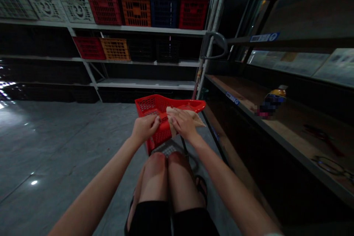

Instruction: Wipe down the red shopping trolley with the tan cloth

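Observation:
In front of my knees stands a red plastic shopping basket (pixel 162 138) with perforated sides. My left hand (pixel 145 128) is closed around its near rim, thumb on top. A beige cloth (pixel 198 118) is draped over the rim on the right side. My right hand (pixel 184 123) presses this cloth against the basket, with its fingers bent over the fabric. Part of the cloth hangs out to the right of that hand. Both hands hide some of the rim.
On the right, a wooden shelf (pixel 238 88) holds a bottle with an orange top (pixel 278 92), red-handled pliers (pixel 323 138) and eyeglasses (pixel 329 165). Behind the basket, a metal rack (pixel 149 84) bears coloured crates (pixel 135 11). A grey handle (pixel 215 46) stands near the rack's right post.

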